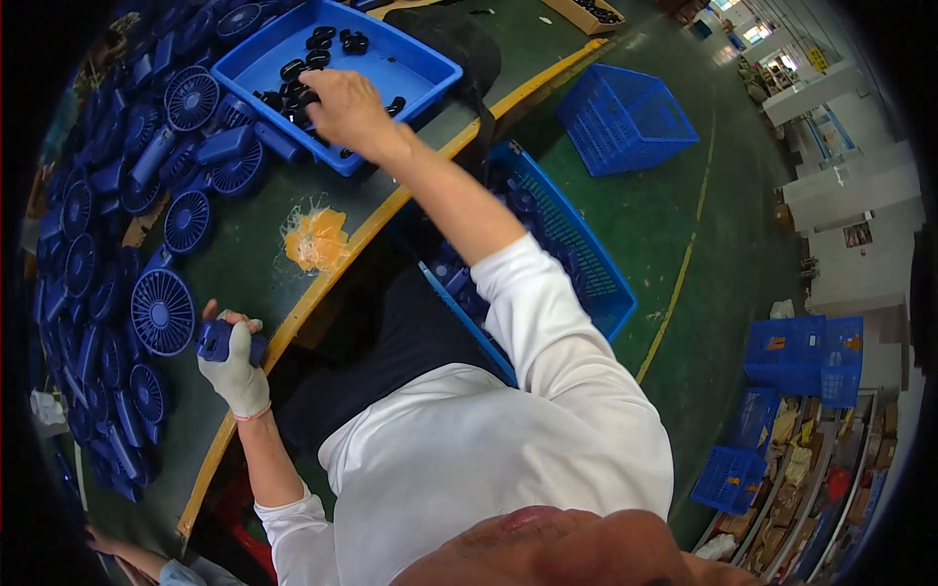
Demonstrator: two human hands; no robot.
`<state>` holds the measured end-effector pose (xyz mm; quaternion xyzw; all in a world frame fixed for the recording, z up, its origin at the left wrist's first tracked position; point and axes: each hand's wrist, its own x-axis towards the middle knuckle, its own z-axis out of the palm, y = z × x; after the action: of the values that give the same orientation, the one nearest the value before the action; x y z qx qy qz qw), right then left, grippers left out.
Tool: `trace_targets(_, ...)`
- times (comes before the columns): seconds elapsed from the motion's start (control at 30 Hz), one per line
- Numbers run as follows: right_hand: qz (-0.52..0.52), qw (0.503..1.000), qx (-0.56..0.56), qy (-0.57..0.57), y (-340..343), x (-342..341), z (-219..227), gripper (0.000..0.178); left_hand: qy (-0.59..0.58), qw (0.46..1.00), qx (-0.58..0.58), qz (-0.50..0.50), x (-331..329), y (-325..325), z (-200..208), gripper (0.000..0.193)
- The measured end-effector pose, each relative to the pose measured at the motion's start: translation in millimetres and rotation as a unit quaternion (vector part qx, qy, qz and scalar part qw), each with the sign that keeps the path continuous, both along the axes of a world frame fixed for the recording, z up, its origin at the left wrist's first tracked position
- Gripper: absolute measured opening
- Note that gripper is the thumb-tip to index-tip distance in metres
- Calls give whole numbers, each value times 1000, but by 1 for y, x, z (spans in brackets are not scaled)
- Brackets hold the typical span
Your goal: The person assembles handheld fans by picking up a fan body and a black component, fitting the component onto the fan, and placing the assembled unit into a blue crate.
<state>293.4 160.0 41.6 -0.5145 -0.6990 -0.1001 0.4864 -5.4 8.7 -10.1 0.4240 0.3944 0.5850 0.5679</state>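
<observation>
Green counter [244, 278] is heaped with blue fans [151, 158] toward 9 o'clock. Black parts [292, 69] are held in tray [415, 73] at 11; nearest ones sit just at 9 o'clock of fingers of right hand [352, 112], whose closure can't be told. Blue piece [215, 340], long axis roughly 9-to-3, is clamped by left hand [237, 376].

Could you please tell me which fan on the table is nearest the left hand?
The face-up blue fan just left of the left hand; other fans lie farther off.

Fans [186, 222] on table [244, 273], left of tray [420, 73]; parts [319, 41] in tray; crate [598, 127] right of table
</observation>
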Motion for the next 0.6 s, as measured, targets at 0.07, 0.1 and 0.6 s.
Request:
trace_targets(0.07,118,977,-11,176,-34,-23,8,27,16,999,29,7,2,1,-5,34)
trace_targets(0.1,155,970,-53,178,-57,-37,13,25,37,997,57,23,1,2,-8,33)
trace_targets(0.6,279,843,-112,446,-193,-145,-43,15,191,971,78,121,37,-33,3,24)
